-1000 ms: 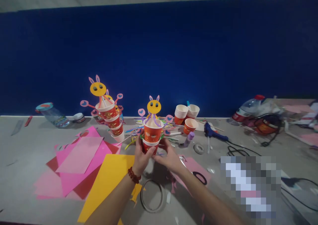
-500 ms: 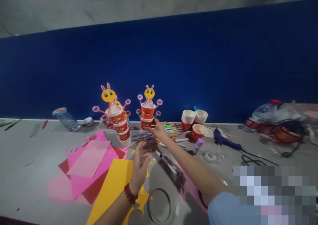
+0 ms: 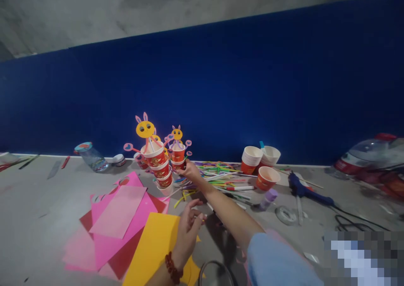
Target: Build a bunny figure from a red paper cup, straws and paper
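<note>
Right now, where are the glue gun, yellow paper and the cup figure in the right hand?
Glue gun (image 3: 311, 195): head view, blue handle.
Yellow paper (image 3: 154, 242): head view, sheet's middle.
Cup figure (image 3: 177, 154): head view, upper red cup.

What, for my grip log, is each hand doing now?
Left hand: open, fingers loosely curled, nothing clearly held.
Right hand: closed on the two-cup figure, low down.

Single head-worn camera, wide view, above worktop (image 3: 25, 223), facing forward and down. Worktop fills lower part; blue panel (image 3: 208, 75) spans behind, top edge slanting up toward 2 o'clock. Wearer's blue sleeve (image 3: 277, 258) enters close up near 5 o'clock, bracelet (image 3: 173, 270) between 6 and 7. Cup figures (image 3: 154, 160) farther off, toward 8.
</note>
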`<state>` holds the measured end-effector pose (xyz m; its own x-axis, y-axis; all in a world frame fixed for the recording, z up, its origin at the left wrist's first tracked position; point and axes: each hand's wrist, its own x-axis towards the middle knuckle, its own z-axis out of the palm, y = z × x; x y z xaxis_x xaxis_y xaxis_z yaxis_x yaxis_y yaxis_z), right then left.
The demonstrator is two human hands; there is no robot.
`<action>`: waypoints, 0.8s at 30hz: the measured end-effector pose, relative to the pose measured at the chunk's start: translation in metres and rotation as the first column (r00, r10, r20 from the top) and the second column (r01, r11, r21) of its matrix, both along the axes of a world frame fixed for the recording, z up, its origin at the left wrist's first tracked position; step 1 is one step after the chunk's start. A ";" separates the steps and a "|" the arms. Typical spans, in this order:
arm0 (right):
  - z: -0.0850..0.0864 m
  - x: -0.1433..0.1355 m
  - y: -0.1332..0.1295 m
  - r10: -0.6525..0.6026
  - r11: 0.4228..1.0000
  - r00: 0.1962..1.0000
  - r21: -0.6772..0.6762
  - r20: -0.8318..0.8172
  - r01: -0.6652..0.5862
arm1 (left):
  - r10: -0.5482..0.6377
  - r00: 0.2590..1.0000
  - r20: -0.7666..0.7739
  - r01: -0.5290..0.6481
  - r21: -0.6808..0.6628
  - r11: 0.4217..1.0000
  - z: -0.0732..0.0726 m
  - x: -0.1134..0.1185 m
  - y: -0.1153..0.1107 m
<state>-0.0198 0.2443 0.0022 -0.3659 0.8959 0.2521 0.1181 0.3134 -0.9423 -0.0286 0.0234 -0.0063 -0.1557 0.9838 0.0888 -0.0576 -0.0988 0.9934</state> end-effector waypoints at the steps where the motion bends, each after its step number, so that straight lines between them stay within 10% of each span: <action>1: -0.001 0.000 0.002 0.005 1.000 1.000 0.001 0.010 -0.005 | -0.005 1.000 0.000 0.005 -0.017 1.000 0.002 0.000 0.000; 24: -0.004 -0.004 0.006 0.058 0.998 0.996 -0.012 0.074 -0.057 | -0.048 0.999 -0.020 0.047 -0.041 0.998 0.007 -0.001 0.003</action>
<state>-0.0235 0.2508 -0.0014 -0.4343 0.8751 0.2133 0.1700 0.3122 -0.9347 -0.0292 0.0263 0.0005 -0.1073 0.9929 0.0518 -0.0403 -0.0564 0.9976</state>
